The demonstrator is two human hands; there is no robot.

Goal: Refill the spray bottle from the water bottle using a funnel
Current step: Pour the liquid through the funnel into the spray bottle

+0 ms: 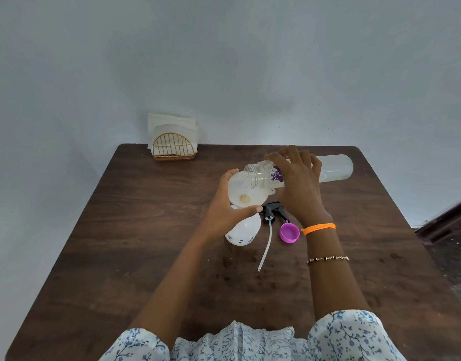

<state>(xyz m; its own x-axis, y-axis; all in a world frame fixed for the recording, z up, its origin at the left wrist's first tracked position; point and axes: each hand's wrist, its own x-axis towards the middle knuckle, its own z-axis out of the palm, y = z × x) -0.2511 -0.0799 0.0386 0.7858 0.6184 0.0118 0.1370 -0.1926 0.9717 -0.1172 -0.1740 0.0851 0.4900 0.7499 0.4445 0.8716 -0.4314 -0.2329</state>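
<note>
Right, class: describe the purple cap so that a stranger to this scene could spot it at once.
Start at the brown table. Near its middle, just inside the right wrist with the orange band, lies the purple cap, open side up, right of the black spray head and its white tube. It is the only purple thing lying loose on the table.
</note>
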